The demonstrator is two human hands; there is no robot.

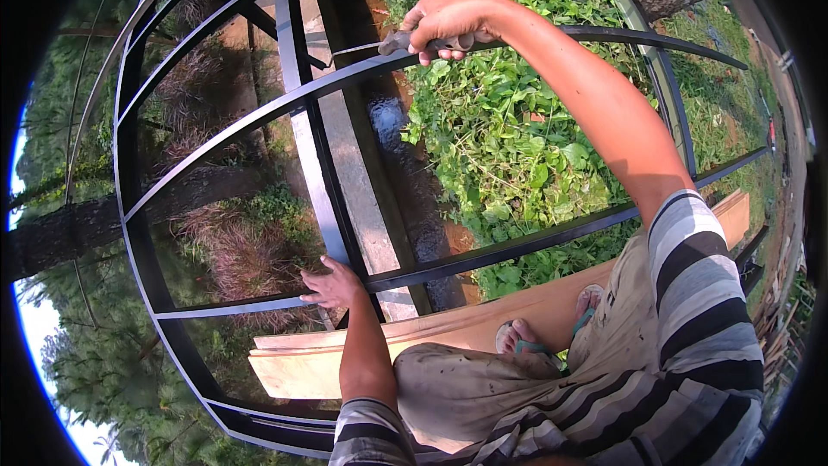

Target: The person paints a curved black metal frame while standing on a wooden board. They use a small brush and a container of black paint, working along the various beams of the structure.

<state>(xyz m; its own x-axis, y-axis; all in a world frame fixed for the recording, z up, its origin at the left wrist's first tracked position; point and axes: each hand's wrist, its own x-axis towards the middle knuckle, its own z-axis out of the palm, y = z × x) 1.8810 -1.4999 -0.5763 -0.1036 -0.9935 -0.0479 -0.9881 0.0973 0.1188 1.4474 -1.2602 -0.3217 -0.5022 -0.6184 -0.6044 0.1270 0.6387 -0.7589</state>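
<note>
1. Outdoor job: dark metal frame (323, 185) in front of the person, pale board (297, 371) by their feet.
2. Beneath it there's a concrete ledge (360, 173), wet ditch (388, 121) and a bunch of leafy plants (517, 147).
3. The tool (398, 41) is up top by a frame bar: grubby grey-brown body, skinny rod poking left. Can't tell if the tip touches anything.
4. Right hand (453, 22): fingers wrapped round the tool.
5. Left hand (335, 286): fingers spread, at a frame joint.
</note>
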